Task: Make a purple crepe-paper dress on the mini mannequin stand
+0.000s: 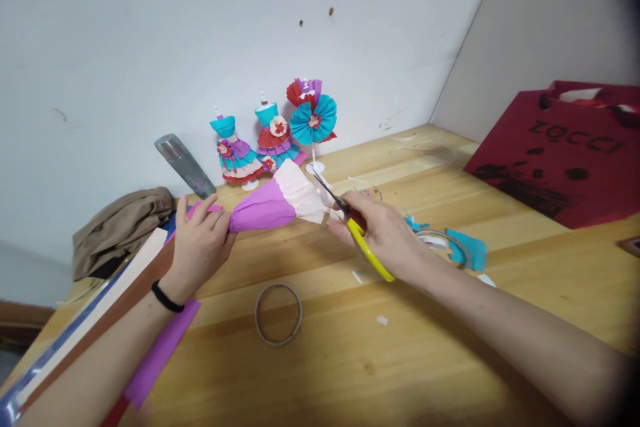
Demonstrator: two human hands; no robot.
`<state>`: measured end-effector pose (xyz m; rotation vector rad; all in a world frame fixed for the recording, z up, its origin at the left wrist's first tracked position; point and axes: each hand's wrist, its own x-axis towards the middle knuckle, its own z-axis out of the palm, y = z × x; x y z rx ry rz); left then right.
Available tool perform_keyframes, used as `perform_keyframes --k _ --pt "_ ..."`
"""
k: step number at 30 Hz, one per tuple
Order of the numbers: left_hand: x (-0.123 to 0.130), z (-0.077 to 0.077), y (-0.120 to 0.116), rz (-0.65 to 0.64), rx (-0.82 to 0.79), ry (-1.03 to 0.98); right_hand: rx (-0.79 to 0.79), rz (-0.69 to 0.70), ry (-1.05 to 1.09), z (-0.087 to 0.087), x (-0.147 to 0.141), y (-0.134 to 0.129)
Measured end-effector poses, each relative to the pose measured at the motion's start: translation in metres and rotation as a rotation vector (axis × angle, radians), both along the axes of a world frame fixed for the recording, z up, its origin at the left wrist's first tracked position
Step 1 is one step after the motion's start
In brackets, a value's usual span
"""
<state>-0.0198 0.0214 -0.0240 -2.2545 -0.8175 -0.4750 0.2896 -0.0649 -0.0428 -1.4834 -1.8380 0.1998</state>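
Note:
My left hand (203, 240) is closed on the gathered end of a purple crepe paper skirt (265, 207), held sideways above the table. A cream crepe paper ruffle (300, 192) edges its wide end. In my right hand (383, 223) is a pair of scissors (364, 240) with yellow handles. Their dark blades point up and left, near the ruffle's right edge. Whether my right fingers also touch the paper, I cannot tell. Behind the skirt stand two small paper dresses (237, 157) (274, 130) and a third stand with a big blue paper flower (314, 119).
A tape ring (279, 315) lies in front on the wooden table (350, 360). Blue paper and tape (465, 250) are at the right, near a red paper bag (560, 153). At the left are paper rolls (100, 327), a brown cloth (123, 227) and a bottle (185, 163).

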Motion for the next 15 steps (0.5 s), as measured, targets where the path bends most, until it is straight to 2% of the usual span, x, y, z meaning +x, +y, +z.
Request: perform_keyframes --k 7,15 --pt "0.0027 0.0042 0.0012 -0.040 0.030 0.019 -0.047 -0.078 -0.148 -0.0014 -0.0018 0.0011" --pt "0.0053 0.0048 0.0007 -0.038 0.016 0.020 -0.082 -0.084 -0.174 -0.0001 -0.0033 0.0014"
